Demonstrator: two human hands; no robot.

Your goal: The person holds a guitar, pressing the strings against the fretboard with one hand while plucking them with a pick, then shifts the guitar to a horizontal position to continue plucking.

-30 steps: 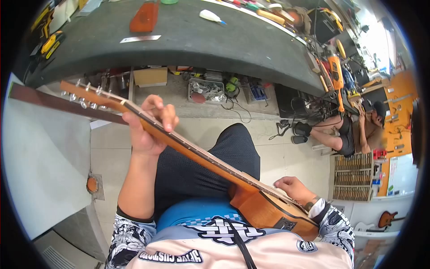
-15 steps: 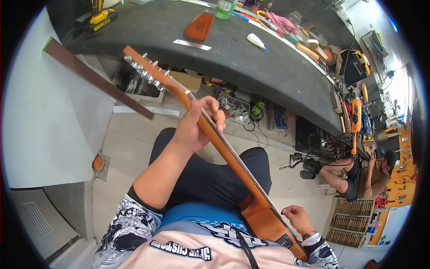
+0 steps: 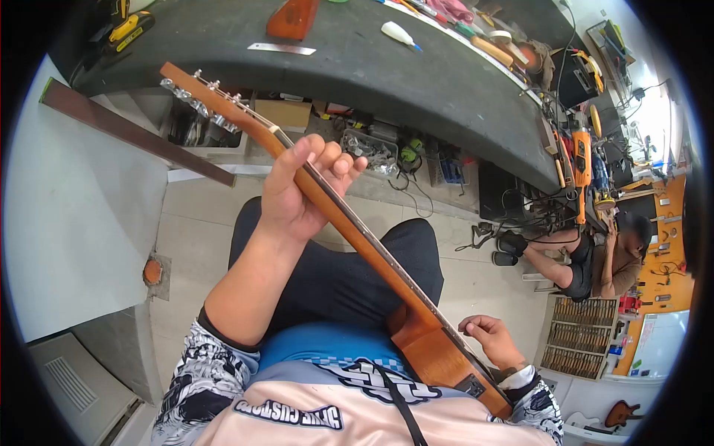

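Left hand [image 3: 297,193] wraps the guitar [image 3: 372,260] neck near the headstock, fingers curled over the fretboard, thumb behind. Right hand [image 3: 487,336] sits loosely curled at the strings over the body, lower right of frame. Guitar runs diagonally from upper left down to the lap. Headstock hangs just short of the dark workbench [image 3: 416,82] edge; bare floor tiles [image 3: 193,230] lie open on the left.
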